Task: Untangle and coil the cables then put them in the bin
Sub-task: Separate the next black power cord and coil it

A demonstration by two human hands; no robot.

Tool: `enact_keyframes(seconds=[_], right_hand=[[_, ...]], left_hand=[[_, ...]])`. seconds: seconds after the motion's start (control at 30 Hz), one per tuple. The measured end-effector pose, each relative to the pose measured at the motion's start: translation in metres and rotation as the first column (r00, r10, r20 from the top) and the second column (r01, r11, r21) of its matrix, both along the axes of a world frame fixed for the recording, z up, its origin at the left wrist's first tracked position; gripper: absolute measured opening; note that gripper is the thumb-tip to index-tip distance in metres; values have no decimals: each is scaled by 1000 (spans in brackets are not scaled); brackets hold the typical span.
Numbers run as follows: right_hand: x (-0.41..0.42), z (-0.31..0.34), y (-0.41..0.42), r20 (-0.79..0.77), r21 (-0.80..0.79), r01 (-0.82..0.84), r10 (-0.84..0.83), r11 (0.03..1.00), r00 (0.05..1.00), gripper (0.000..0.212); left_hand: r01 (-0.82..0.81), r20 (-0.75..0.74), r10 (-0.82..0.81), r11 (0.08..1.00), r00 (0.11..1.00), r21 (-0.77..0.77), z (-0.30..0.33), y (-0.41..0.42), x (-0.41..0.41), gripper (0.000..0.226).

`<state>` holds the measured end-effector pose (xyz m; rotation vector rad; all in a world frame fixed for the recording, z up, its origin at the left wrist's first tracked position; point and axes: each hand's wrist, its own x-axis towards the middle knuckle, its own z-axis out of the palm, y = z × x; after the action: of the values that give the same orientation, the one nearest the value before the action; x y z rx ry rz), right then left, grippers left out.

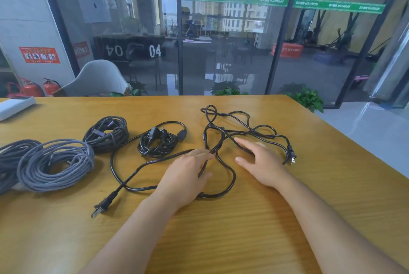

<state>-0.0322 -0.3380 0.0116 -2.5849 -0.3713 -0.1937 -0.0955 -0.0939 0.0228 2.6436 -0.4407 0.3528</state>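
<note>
A loose black cable [223,138] is spread in tangled loops over the middle of the wooden table [221,229]. One plug [103,205] is seen at the near left end, and another plug [291,155] is seen at the far right end. The left hand [183,176] is laid on top of the cable where the loops cross. Its fingers are stretched forward, and a strand is seen passing under them, but it cannot be told whether the strand is pinched. The right hand [259,160] is placed flat over the strands just beside the left one, with its fingers straight and spread and nothing gripped.

Just behind the left hand, a small black coil [158,142] with its plugs on top is found. Further left, a dark coil [106,133] is set down. A big grey coil [55,164] is placed at the left edge, touching another grey coil [11,158] that is partly cut off.

A white box [14,105] is seen at the far left corner of the table. Behind the table, a grey chair [99,79], red fire extinguishers [33,88], green plants [307,98] and a glass wall [221,41] are seen.
</note>
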Motion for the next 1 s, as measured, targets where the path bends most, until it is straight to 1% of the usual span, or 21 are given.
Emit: enact_keyframes(seconds=[0.03, 0.07, 0.1, 0.13, 0.17, 0.2, 0.23, 0.27, 0.3, 0.33, 0.37, 0.4, 0.5, 0.6, 0.7, 0.77, 0.83, 0.9, 0.93, 1.0], right_hand=[[0, 1, 0, -1, 11, 10, -10, 1000, 1000, 50], [0, 3, 0, 20, 62, 19, -21, 998, 1000, 44], [0, 6, 1, 41, 160, 24, -31, 987, 999, 38], [1, 9, 1, 49, 295, 29, -45, 955, 998, 33], [2, 13, 1, 48, 449, 34, -62, 893, 997, 30], [3, 17, 0, 45, 600, 34, -76, 799, 996, 28], [5, 22, -1, 40, 741, 23, -78, 672, 996, 27], [7, 26, -3, 34, 865, 2, -63, 501, 997, 26], [8, 31, -5, 30, 949, -19, -28, 315, 999, 25], [9, 36, -9, 28, 987, -28, 2, 158, 1000, 24], [9, 40, -14, 28, 998, -29, 23, 53, 999, 24], [11, 42, -20, 27, 1000, -27, 35, -3, 999, 24], [13, 44, -31, 35, 996, -31, 54, -80, 998, 25], [12, 47, -34, 47, 991, -37, 75, -130, 996, 24], [6, 52, -30, 83, 978, -46, 175, -202, 981, 24], [0, 56, -25, 116, 970, -53, 259, -237, 959, 24], [-4, 58, -21, 109, 972, -32, 323, -232, 940, 24], [-6, 56, -16, 79, 979, 4, 392, -206, 917, 26], [-7, 54, -14, 61, 984, 17, 427, -178, 902, 27], [-8, 50, -8, 25, 995, 22, 479, -93, 877, 28]], left_hand=[[15, 12, -15, 1000, 1000, -3, 0, 0, -1, 48], [31, 32, -31, 1000, 999, -4, 1, 0, -1, 45], [48, 63, -47, 999, 997, -6, 1, 1, -2, 43], [57, 91, -56, 998, 994, -6, 1, 1, -2, 42], [56, 115, -55, 998, 992, -5, 1, 2, -3, 44], [43, 131, -42, 999, 991, -1, 1, 4, -2, 48], [18, 137, -19, 1000, 990, 4, 1, 6, 0, 55], [-16, 133, 14, 1000, 991, 11, 0, 9, 2, 62], [-55, 122, 53, 998, 991, 16, 0, 11, 3, 68], [-90, 103, 87, 996, 991, 28, 0, 13, 5, 71], [-118, 82, 115, 992, 990, 33, -1, 13, 5, 72], [-141, 74, 139, 990, 988, 24, -1, 13, 4, 70], [-186, 148, 194, 980, 970, -65, 1, 11, 2, 67], [-197, 204, 216, 974, 955, -109, 4, 13, 2, 69], [-209, 241, 244, 964, 939, -162, 8, 14, 1, 68], [-219, 248, 274, 949, 929, -226, 11, 15, 0, 64], [-252, 208, 318, 923, 925, -290, 16, 17, -1, 57], [-319, 196, 375, 910, 906, -267, 22, 20, -5, 48], [-333, 217, 389, 908, 895, -256, 24, 20, -7, 44], [-284, 278, 376, 904, 884, -318, 32, 18, -12, 40]])
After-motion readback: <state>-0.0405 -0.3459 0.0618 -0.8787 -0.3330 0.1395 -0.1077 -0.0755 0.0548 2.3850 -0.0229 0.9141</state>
